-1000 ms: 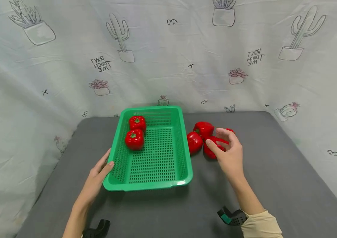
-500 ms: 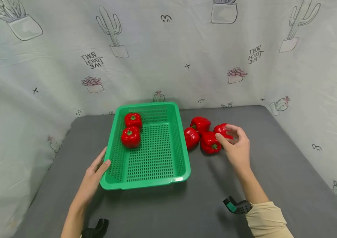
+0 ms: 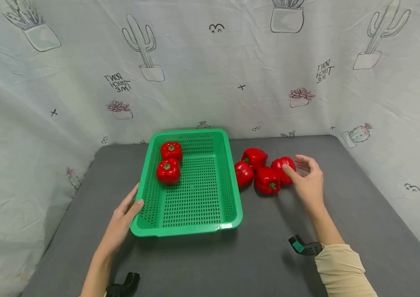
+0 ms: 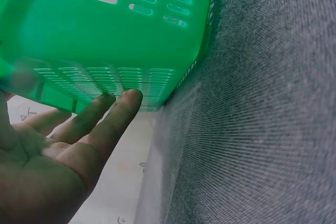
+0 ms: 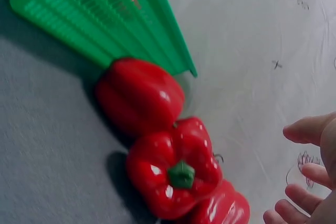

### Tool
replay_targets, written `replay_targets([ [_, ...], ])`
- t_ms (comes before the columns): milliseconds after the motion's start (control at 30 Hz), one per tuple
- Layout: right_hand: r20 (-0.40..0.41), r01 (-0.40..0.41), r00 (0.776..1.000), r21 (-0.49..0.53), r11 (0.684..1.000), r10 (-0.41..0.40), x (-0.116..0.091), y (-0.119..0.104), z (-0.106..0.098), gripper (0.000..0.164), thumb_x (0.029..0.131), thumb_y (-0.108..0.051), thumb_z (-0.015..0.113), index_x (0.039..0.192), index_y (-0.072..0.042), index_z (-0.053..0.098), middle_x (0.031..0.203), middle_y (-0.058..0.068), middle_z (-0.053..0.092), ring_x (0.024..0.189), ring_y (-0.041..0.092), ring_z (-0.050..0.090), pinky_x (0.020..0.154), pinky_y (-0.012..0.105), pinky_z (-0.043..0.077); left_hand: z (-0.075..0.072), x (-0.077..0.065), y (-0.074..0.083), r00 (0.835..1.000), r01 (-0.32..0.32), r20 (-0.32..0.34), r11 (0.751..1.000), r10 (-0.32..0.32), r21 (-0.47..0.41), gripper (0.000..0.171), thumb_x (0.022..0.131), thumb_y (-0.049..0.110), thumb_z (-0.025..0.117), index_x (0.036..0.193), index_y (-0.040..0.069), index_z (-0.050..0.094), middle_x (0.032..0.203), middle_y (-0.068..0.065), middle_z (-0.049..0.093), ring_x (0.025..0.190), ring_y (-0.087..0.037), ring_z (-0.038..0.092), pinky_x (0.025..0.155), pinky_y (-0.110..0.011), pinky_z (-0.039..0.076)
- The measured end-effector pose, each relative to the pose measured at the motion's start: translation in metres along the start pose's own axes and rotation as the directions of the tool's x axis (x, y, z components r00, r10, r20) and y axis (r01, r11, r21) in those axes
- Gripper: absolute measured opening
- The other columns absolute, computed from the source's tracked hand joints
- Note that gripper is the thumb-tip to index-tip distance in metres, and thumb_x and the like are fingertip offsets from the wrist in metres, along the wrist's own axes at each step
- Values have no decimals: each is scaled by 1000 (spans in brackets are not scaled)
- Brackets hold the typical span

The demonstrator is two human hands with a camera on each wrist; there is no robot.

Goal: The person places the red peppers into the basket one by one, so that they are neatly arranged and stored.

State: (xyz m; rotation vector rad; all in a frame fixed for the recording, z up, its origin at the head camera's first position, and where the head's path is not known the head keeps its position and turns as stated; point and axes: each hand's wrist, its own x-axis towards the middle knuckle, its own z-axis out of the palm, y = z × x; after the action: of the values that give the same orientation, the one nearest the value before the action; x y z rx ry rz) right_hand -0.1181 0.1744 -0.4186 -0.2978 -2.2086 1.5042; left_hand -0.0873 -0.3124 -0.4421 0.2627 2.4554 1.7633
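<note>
My left hand (image 3: 118, 226) holds the left side of the green plastic basket (image 3: 187, 232), thumb over its rim. In the left wrist view the fingers (image 4: 113, 124) reach along the basket's slotted outer wall. Two red bell peppers (image 3: 168, 171) stand inside at the left, green stems up. To the right of the basket, several more red bell peppers (image 3: 267, 180) lie grouped on the table. My right hand (image 3: 309, 183) hovers at the rightmost bell pepper (image 3: 279, 167), thumb and fingers spread. The right wrist view shows the right hand apart from the peppers, holding nothing.
Grey cloth covers the table (image 3: 202, 264). Behind it hangs a pale curtain (image 3: 210, 82) printed with cacti, which also runs along both sides. A black camera mount (image 3: 306, 246) sits at the right wrist, another (image 3: 123, 285) at the left.
My right hand has moved rightward, away from over the front bell pepper to the rightmost one, uncovering both. The left hand keeps its place on the basket. The head view has shifted slightly.
</note>
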Motion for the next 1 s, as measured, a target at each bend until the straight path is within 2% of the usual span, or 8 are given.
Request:
replay_targets([
  [100,13,0,1000,-23,1000,1,5,6,-2,54,92,-30,71,136,-4,53,130,8,55,119,27,50,91,27,44,1,-1,-1,1000,3,-6,1000,-3,0,57,107,35,45,158,35,19,160,0,19,143,-25,21,97,-23,36],
  [300,55,-29,998,-77,997,33,14,16,-5,58,92,-34,70,139,-4,51,134,10,53,122,28,49,93,35,44,2,-3,-2,1000,6,-19,1000,-5,18,56,106,36,45,157,37,20,160,3,20,143,-23,21,98,-27,36],
  [467,90,-46,994,-101,994,55,22,20,-6,61,93,-36,68,140,-2,48,136,14,51,124,30,47,96,46,41,2,-1,-1,1000,-15,-21,1000,15,10,57,107,34,45,157,36,20,160,2,20,143,-24,22,94,-21,38],
  [667,135,-57,988,-104,993,71,30,23,-6,63,94,-37,67,141,0,46,138,17,49,126,34,45,97,51,39,1,-3,-1,1000,-4,-26,1000,4,4,57,107,34,46,157,35,20,160,1,20,143,-25,22,93,-19,39],
  [833,168,-23,985,-114,993,42,37,23,-9,65,95,-37,66,143,0,44,139,19,47,127,38,43,97,55,38,2,-3,-1,1000,-9,-19,1000,9,1,57,107,34,45,158,35,19,160,3,20,144,-23,20,95,-19,37],
  [1000,199,55,980,-153,987,-24,44,26,-10,67,93,-38,67,144,0,44,139,19,47,126,39,44,97,56,39,3,-1,-5,999,-29,-19,1000,29,-3,57,107,33,44,158,34,19,160,3,20,144,-24,21,95,-18,37],
])
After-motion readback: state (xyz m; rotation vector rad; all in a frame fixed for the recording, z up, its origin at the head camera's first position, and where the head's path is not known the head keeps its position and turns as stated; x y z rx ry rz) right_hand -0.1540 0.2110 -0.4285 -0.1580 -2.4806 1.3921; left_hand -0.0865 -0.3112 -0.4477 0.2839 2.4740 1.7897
